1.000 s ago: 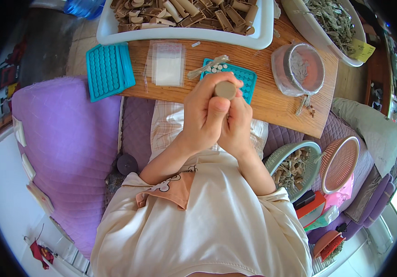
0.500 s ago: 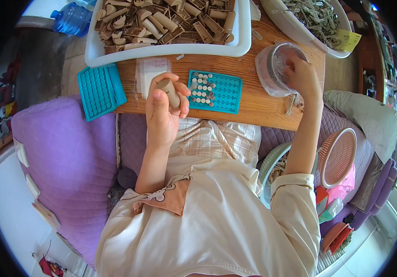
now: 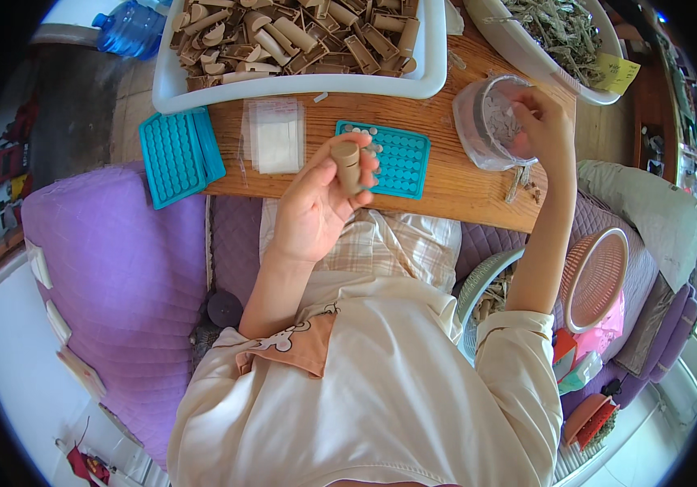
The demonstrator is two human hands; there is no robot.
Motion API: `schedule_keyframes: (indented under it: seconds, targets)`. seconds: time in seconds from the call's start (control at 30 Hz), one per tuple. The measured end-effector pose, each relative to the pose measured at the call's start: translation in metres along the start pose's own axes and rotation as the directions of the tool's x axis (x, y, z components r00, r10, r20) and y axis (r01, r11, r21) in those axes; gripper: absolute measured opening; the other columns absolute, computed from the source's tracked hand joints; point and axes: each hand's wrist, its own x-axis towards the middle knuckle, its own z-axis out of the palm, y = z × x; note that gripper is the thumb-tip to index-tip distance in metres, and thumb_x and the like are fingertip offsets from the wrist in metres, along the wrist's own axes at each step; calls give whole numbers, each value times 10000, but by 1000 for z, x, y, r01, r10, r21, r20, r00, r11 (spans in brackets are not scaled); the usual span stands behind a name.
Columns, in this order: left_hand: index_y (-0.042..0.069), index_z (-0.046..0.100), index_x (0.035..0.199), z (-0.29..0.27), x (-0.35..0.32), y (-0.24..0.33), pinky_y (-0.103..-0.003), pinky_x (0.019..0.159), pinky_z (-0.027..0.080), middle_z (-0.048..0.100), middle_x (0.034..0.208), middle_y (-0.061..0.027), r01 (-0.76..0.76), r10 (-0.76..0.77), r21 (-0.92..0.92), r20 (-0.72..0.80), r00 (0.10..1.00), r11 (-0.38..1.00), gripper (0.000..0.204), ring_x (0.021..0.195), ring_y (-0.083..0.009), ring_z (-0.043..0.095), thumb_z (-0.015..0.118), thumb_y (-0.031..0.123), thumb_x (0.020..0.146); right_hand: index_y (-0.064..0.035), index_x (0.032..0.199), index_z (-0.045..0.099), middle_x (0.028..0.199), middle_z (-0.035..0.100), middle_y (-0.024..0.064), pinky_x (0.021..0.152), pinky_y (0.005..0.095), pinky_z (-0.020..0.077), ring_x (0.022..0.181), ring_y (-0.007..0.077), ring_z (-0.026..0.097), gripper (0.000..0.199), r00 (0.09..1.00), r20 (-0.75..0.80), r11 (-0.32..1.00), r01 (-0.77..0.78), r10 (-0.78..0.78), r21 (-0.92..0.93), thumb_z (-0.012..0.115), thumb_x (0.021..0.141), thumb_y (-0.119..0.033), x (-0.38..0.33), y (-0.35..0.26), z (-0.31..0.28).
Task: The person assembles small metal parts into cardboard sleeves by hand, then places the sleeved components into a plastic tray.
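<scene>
My left hand (image 3: 314,209) is closed round a tan plastic cylinder (image 3: 347,165), held upright above the near edge of the wooden table. Behind it lies a teal tray (image 3: 404,165) with rows of round hollows; small white and grey discs (image 3: 373,131) show at its left side, partly hidden by the hand. My right hand (image 3: 540,126) is over the right side of a clear round tub (image 3: 464,134) lined with a plastic bag. Pale discs (image 3: 501,118) lie inside the tub. The right fingers are bent together at the discs; what they hold is hidden.
A white bin (image 3: 300,91) of tan plastic shells stands at the back. More teal trays (image 3: 176,158) and clear bags (image 3: 277,142) lie to the left. A basin (image 3: 519,40) of wrapped pieces is at far right; a pink basket (image 3: 593,280) and green basket (image 3: 478,280) sit beside me.
My left hand has moved right with the cylinder, now covering part of the disc-filled tray and uncovering the clear bags. The right hand has shifted slightly toward the tub's right rim.
</scene>
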Motion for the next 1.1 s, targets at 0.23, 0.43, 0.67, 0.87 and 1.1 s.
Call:
schedule_keyframes:
  seconds: [0.23, 0.43, 0.67, 0.87, 1.1]
  targets:
    - [52, 399, 1136, 1, 2, -5, -280, 640, 548, 491, 1068, -85, 247, -201, -569, 145, 969, 784, 308, 1083, -258, 439, 461, 88, 836, 9, 834, 541, 834, 587, 31, 602, 193, 424, 705, 43, 494, 76, 990, 36, 807, 89, -135, 584, 531, 760, -5, -36, -48, 10]
    - [59, 382, 1152, 5, 0, -10, -206, 506, 507, 500, 1078, -76, 305, -262, -562, 159, 952, 769, 318, 985, -233, 509, 448, 156, 856, 33, 803, 505, 884, 586, 91, 693, 228, 445, 787, 104, 557, 44, 940, 191, 788, 113, -282, 605, 516, 760, 35, -70, -108, 34]
    - [34, 386, 1143, 14, -5, -4, -162, 456, 491, 527, 1021, -104, 276, -293, -431, 27, 956, 859, 333, 867, -216, 578, 425, 219, 869, -7, 784, 538, 711, 587, 106, 533, 286, 453, 610, 221, 585, 77, 931, 79, 844, 285, -356, 454, 569, 717, -26, -75, -116, 36]
    - [-2, 400, 1117, 21, -6, -7, -132, 452, 490, 547, 983, -97, 228, -250, -272, -47, 967, 935, 366, 838, -187, 591, 452, 249, 856, 4, 807, 556, 773, 619, 84, 606, 256, 474, 711, 173, 615, 87, 938, 139, 911, 262, -318, 319, 543, 721, 3, -79, -123, 28]
    - [14, 456, 1071, 12, -4, -10, -130, 391, 449, 573, 920, -87, 256, -273, -200, -63, 960, 946, 319, 769, -159, 608, 456, 249, 856, 18, 790, 551, 712, 601, 99, 596, 254, 468, 669, 170, 609, 73, 925, 203, 909, 243, -322, 339, 542, 718, 11, -72, -118, 37]
